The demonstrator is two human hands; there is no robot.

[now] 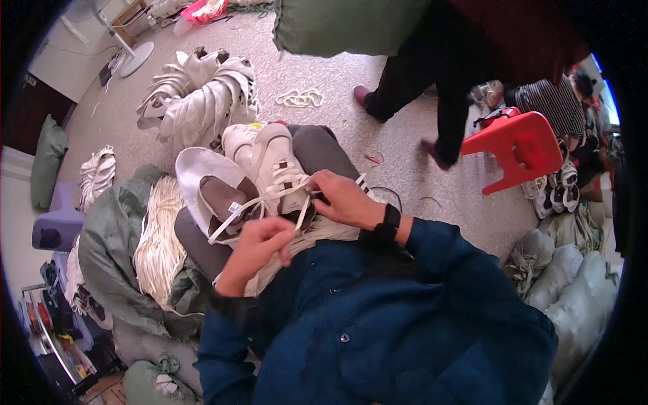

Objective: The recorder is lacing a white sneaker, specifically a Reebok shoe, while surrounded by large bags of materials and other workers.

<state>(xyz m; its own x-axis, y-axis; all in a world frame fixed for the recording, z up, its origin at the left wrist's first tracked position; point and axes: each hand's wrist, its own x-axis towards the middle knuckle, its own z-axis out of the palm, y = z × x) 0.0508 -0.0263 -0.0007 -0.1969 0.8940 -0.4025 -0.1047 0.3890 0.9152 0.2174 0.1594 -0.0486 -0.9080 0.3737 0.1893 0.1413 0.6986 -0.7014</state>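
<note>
The right hand (345, 201) has thumb and forefinger closed on a white lace (304, 212) at the eyelets of a pale sneaker (275, 154). The left hand (255, 248) is just beside the lace's lower stretch, fingers bent — whether they pinch it, I can't tell from here. The sneaker lies on the person's lap, toe pointing away, with a second, brown-lined shoe (219, 192) against its left side. A thick hank of cream laces (160, 246) sits by the left thigh, on a green sack (108, 236). Out on the speckled floor, shoe uppers (202, 98) are stacked in a curved row, and a loose coil of lace (300, 98) lies near them. Past that, someone in dark trousers (412, 77) stands close to a red stool (520, 150) — and beyond it there's a person in a striped top (543, 108).
</note>
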